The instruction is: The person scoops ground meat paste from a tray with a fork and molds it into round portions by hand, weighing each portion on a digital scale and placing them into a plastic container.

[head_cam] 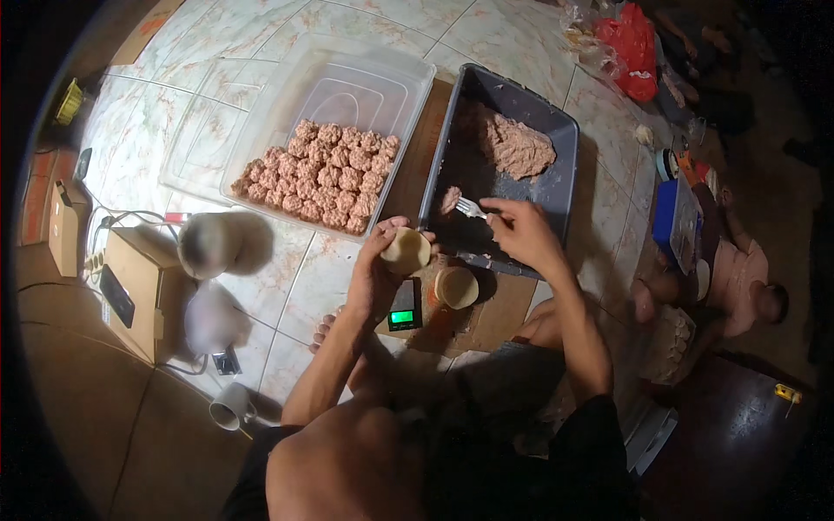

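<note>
My left hand [378,267] holds a round, thin dough wrapper [405,251] flat on its fingers. In my right hand [521,231] is a metal fork [470,208], a clump of minced filling [451,199] at its tines, over the near left part of a dark grey tub [571,169]. A larger mass of minced filling [518,144] lies towards the tub's far end. Left of the tub, a clear plastic bin [260,130] holds rows of filling balls [329,176]. Below my left hand sits a small digital scale [405,303] with a green lit display, beside a stack of round wrappers [457,287].
Cardboard [505,306] lies under the tub and the wrapper stack. On the left are a cardboard box [133,286] with a phone on it, cables and a mug [229,407]. At right, another person [736,280] sits near a blue container [664,211].
</note>
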